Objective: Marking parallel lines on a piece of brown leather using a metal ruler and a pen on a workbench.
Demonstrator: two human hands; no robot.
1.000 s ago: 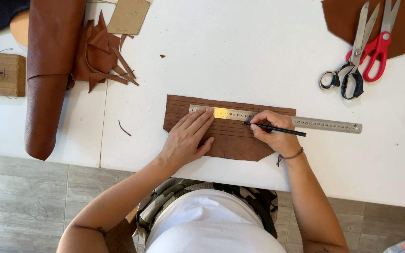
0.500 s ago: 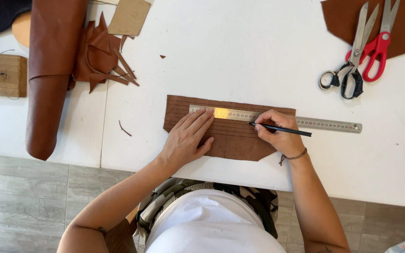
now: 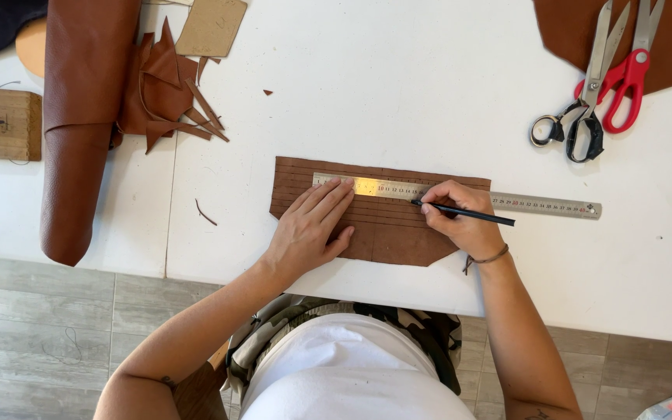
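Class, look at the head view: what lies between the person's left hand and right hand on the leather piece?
In the head view, between the left hand and right hand lie the steel ruler and a bare stretch of the leather piece, scored with parallel lines.

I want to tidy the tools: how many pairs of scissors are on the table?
2: the red-handled scissors and the black-handled scissors lie overlapping at the table's upper right. None seems hidden.

A matt brown leather piece, scored with fine lines, lies on the smooth white table under a shiny steel ruler, near a glossy rolled leather hide and a rough wooden block.
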